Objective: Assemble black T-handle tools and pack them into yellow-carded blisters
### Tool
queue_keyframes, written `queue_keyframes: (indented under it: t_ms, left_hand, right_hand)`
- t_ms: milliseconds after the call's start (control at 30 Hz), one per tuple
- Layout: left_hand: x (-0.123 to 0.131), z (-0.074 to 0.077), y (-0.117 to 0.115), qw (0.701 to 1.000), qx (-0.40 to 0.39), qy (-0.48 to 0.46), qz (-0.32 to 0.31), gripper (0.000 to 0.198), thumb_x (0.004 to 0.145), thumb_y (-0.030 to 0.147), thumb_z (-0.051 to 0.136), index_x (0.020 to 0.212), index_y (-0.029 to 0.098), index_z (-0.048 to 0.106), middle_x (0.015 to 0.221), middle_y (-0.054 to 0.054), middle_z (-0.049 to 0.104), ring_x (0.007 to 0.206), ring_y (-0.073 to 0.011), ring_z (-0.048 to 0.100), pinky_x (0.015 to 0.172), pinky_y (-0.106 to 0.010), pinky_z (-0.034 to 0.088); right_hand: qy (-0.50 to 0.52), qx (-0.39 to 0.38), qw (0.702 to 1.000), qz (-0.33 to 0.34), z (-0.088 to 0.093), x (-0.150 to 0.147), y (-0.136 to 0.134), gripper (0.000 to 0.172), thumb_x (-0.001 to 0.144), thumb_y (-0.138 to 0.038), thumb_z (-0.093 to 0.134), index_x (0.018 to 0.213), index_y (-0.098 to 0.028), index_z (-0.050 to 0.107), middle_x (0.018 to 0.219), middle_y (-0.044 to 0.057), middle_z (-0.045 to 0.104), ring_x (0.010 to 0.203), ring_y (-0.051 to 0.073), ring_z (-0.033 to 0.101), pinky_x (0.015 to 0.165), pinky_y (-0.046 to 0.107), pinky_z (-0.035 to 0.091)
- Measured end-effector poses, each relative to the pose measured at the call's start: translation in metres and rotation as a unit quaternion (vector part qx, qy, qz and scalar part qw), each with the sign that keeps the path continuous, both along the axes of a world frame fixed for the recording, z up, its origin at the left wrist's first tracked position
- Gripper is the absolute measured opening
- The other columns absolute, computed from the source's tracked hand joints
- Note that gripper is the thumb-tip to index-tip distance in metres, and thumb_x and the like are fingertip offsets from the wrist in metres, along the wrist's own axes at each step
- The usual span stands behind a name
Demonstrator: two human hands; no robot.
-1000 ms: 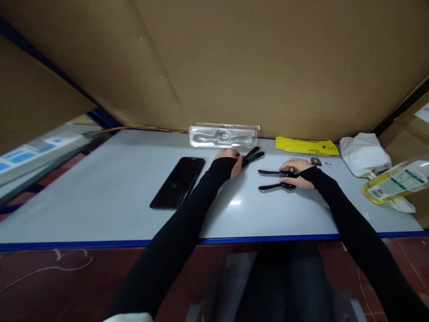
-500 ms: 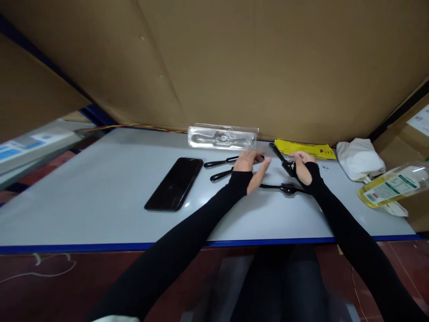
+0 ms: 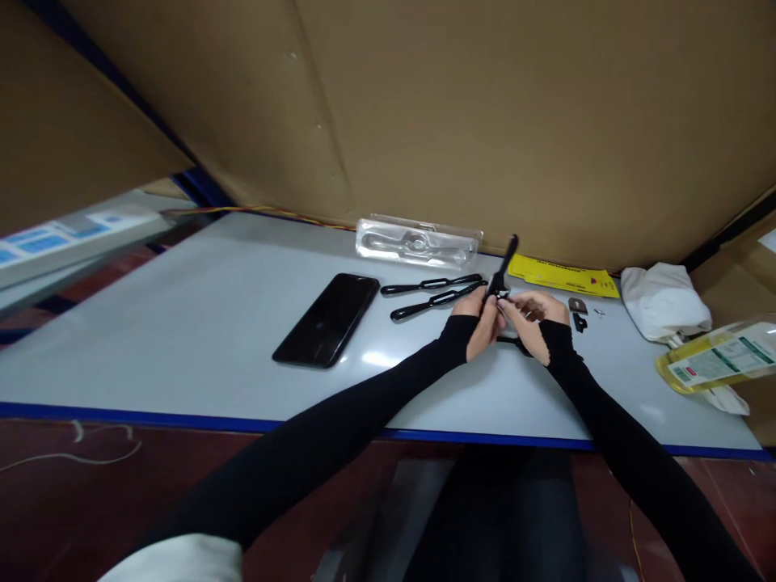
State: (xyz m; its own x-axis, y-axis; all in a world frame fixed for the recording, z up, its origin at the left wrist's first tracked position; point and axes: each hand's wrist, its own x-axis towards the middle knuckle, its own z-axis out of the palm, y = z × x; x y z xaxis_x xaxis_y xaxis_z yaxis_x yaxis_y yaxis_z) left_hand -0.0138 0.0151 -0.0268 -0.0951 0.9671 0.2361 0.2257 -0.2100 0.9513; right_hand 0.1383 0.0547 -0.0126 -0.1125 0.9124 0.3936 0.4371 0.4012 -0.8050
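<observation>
Both of my hands meet over the middle of the grey table [image 3: 182, 347]. My left hand [image 3: 482, 315] and my right hand [image 3: 530, 311] are closed together on a slim black handle piece [image 3: 504, 267], which stands tilted upward between them. Two more black handle pieces [image 3: 433, 293] lie flat just left of my hands. Another black piece [image 3: 515, 343] lies under my right wrist, partly hidden. A small black part [image 3: 579, 322] and a small brown tag [image 3: 577, 305] rest to the right of my right hand.
A black phone [image 3: 327, 319] lies face up on the left. A clear plastic blister pack [image 3: 418, 241] and a yellow card [image 3: 563, 276] sit by the cardboard wall. White cloth [image 3: 664, 301] and a yellow-liquid bottle [image 3: 719, 360] are at the right.
My left hand has left the two flat pieces and joined my right hand. The piece in my right hand has been lifted and stood up between both hands.
</observation>
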Motion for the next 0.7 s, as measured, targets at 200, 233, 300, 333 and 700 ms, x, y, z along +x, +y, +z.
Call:
queue_keyframes:
  t_ms: [200,233,300,333,700]
  left_hand:
    - [0.001,-0.009,-0.002,0.975,0.104,0.191,0.036,0.046,0.106,0.026,0.039,0.145,0.008,0.055,0.104,-0.015,0.079,0.086,-0.0238,0.076,0.085,-0.036,0.059]
    - [0.002,-0.013,0.0,0.972,0.111,0.204,0.043,0.049,0.105,0.025,0.04,0.147,0.007,0.054,0.112,-0.018,0.079,0.093,-0.0256,0.077,0.089,-0.037,0.059]
    - [0.001,-0.021,0.003,0.966,0.117,0.223,0.05,0.052,0.104,0.025,0.041,0.151,0.005,0.052,0.119,-0.021,0.077,0.1,-0.0276,0.077,0.093,-0.039,0.059]
    - [0.001,-0.025,0.005,0.965,0.118,0.23,0.049,0.053,0.104,0.025,0.042,0.152,0.006,0.051,0.118,-0.021,0.077,0.1,-0.0279,0.077,0.093,-0.039,0.06]
    - [0.007,-0.052,0.016,0.952,0.156,0.249,0.082,0.054,0.101,0.025,0.049,0.154,0.015,0.052,0.107,-0.013,0.078,0.092,-0.0247,0.075,0.087,-0.036,0.06]
  right_hand:
    - [0.167,-0.173,0.969,0.058,0.008,-0.005,-0.006,0.049,0.065,-0.055,0.093,0.093,-0.016,0.081,0.077,0.008,0.078,0.058,0.018,0.068,0.045,0.028,0.05]
    - [0.188,-0.196,0.96,0.069,0.01,-0.006,-0.007,0.049,0.064,-0.054,0.094,0.091,-0.016,0.081,0.073,0.007,0.077,0.055,0.017,0.067,0.044,0.028,0.051]
    - [0.219,-0.226,0.946,0.078,0.014,-0.007,-0.008,0.05,0.058,-0.051,0.097,0.089,-0.016,0.08,0.07,0.006,0.077,0.052,0.016,0.066,0.044,0.028,0.053]
    - [0.23,-0.237,0.941,0.077,0.014,-0.008,-0.008,0.049,0.055,-0.049,0.098,0.087,-0.017,0.08,0.071,0.005,0.077,0.052,0.016,0.066,0.045,0.028,0.054]
    - [0.293,-0.26,0.919,0.05,0.002,-0.013,0.002,0.042,0.047,-0.035,0.099,0.076,-0.017,0.075,0.061,0.002,0.072,0.044,0.012,0.06,0.04,0.027,0.05]
